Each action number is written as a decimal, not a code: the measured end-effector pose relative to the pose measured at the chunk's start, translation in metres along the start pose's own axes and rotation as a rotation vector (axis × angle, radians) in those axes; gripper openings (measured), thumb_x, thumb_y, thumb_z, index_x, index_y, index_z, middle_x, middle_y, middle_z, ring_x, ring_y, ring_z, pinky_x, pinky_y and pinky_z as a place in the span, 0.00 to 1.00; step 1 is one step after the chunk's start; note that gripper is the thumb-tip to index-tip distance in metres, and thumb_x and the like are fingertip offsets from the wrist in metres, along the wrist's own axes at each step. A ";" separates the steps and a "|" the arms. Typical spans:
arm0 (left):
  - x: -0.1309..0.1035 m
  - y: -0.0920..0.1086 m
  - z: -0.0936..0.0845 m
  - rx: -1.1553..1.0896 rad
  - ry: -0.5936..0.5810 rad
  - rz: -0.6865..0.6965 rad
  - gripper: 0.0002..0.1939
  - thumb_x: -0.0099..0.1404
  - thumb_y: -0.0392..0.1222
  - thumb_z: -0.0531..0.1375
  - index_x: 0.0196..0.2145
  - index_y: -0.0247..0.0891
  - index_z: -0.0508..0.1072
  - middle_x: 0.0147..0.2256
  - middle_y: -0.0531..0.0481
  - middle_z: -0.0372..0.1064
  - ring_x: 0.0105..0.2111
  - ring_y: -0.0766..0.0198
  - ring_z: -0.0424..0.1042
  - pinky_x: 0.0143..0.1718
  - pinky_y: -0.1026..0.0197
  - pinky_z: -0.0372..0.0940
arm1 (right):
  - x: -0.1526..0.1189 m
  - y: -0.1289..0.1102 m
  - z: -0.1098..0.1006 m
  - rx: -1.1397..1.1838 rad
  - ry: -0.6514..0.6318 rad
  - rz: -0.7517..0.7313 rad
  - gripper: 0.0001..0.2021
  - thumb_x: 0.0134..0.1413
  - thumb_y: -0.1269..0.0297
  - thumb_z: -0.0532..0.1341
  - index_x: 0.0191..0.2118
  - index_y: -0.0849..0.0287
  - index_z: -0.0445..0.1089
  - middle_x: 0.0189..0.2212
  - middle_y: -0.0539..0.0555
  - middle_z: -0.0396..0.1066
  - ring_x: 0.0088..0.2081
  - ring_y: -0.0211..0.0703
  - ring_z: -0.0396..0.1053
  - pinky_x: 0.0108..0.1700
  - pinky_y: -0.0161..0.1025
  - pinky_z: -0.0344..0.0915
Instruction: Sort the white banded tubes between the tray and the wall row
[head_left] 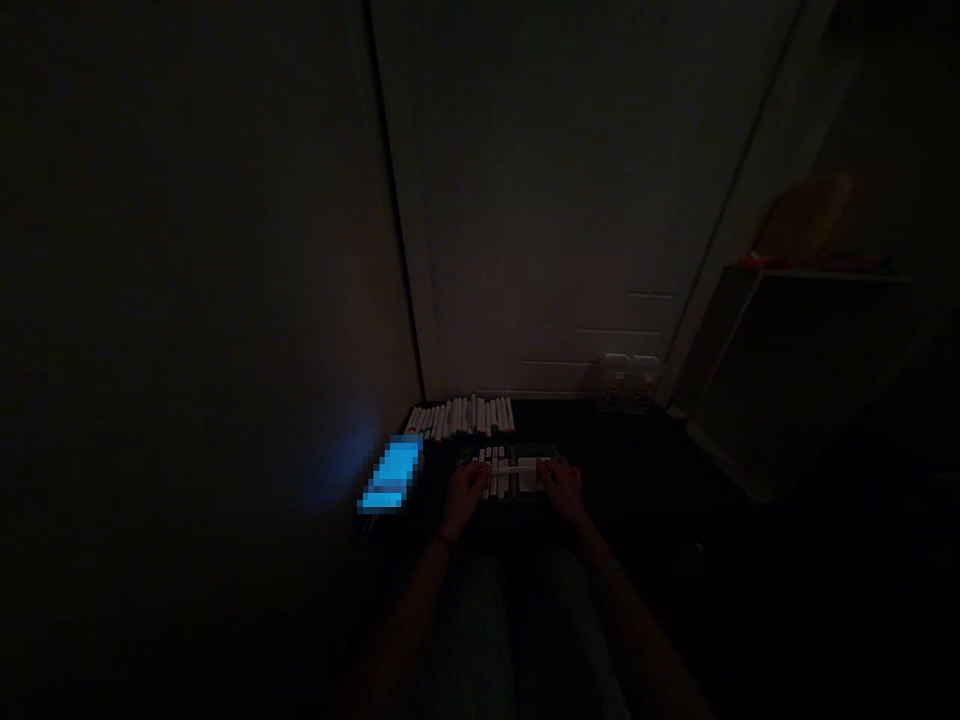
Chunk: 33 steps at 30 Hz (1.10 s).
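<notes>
The scene is very dark, so fine details are lost. In front of me lies a dark shallow case (pixel 514 488) with two compartments. Several white marker pens (pixel 493 484) stand side by side in its left half, and a pale flat block (pixel 529 480) shows in the right half. A thin white stick (pixel 516 469), perhaps a marker pen, runs crosswise above the case between my hands. My left hand (pixel 466 488) is closed at its left end. At the right end, my right hand (pixel 562 488) has its fingers bent and pinched together.
Behind the case stretches a row of white marker pens (pixel 465 418). To the left is a glowing blue screen (pixel 390 478), blurred out. Two clear containers (pixel 628 384) stand by the back wall. A shelf unit (pixel 817 350) rises at right. My legs are below.
</notes>
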<state>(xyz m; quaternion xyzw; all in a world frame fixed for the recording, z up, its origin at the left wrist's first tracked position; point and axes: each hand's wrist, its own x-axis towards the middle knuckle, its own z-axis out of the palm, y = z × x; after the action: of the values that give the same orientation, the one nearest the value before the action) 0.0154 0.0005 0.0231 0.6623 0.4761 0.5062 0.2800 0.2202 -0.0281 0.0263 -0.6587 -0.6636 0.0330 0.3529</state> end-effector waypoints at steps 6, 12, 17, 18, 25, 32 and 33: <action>0.000 0.002 -0.002 -0.019 -0.013 0.001 0.15 0.55 0.50 0.53 0.33 0.36 0.71 0.32 0.47 0.69 0.31 0.63 0.69 0.34 0.61 0.63 | 0.000 -0.003 -0.002 0.025 -0.005 0.010 0.20 0.58 0.54 0.42 0.34 0.54 0.69 0.34 0.50 0.70 0.39 0.38 0.62 0.43 0.37 0.45; 0.001 -0.002 -0.001 0.001 0.000 0.003 0.16 0.55 0.50 0.53 0.34 0.36 0.71 0.33 0.47 0.69 0.33 0.62 0.69 0.37 0.60 0.62 | -0.001 -0.003 -0.002 0.040 -0.003 0.022 0.20 0.58 0.53 0.42 0.34 0.54 0.69 0.34 0.49 0.70 0.39 0.39 0.62 0.44 0.37 0.45; 0.000 0.000 -0.001 -0.008 -0.013 -0.007 0.16 0.55 0.50 0.53 0.34 0.36 0.71 0.32 0.47 0.69 0.31 0.63 0.69 0.35 0.61 0.63 | -0.001 0.000 -0.001 0.023 -0.001 -0.004 0.19 0.58 0.54 0.42 0.36 0.53 0.68 0.36 0.49 0.70 0.40 0.38 0.61 0.44 0.37 0.44; 0.000 0.001 -0.001 -0.011 -0.008 -0.013 0.16 0.55 0.50 0.53 0.33 0.36 0.71 0.32 0.47 0.69 0.31 0.63 0.69 0.35 0.61 0.63 | -0.001 0.000 0.000 0.020 -0.002 -0.006 0.19 0.58 0.54 0.42 0.37 0.52 0.68 0.37 0.49 0.69 0.40 0.39 0.61 0.44 0.37 0.44; 0.000 0.000 -0.001 -0.045 -0.018 -0.001 0.16 0.55 0.50 0.53 0.34 0.36 0.71 0.33 0.47 0.69 0.31 0.63 0.69 0.33 0.61 0.64 | -0.001 -0.001 0.001 0.046 0.032 0.002 0.21 0.57 0.53 0.41 0.33 0.54 0.69 0.34 0.49 0.70 0.38 0.38 0.62 0.43 0.37 0.45; 0.001 -0.004 0.000 -0.005 0.003 0.003 0.16 0.55 0.50 0.53 0.34 0.36 0.71 0.33 0.47 0.69 0.32 0.63 0.69 0.36 0.60 0.63 | 0.000 -0.003 -0.002 0.032 0.011 0.022 0.20 0.57 0.54 0.42 0.32 0.54 0.69 0.33 0.49 0.70 0.38 0.37 0.62 0.42 0.36 0.45; 0.001 -0.003 0.000 0.001 -0.001 0.010 0.16 0.55 0.50 0.53 0.34 0.36 0.71 0.32 0.47 0.69 0.32 0.62 0.69 0.36 0.60 0.63 | 0.000 -0.003 -0.002 0.038 0.007 0.020 0.20 0.57 0.54 0.42 0.31 0.54 0.69 0.33 0.48 0.70 0.38 0.37 0.62 0.42 0.36 0.45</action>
<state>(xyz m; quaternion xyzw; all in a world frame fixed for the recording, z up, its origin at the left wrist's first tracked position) 0.0141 0.0022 0.0209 0.6652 0.4727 0.5071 0.2774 0.2186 -0.0291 0.0296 -0.6587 -0.6548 0.0469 0.3675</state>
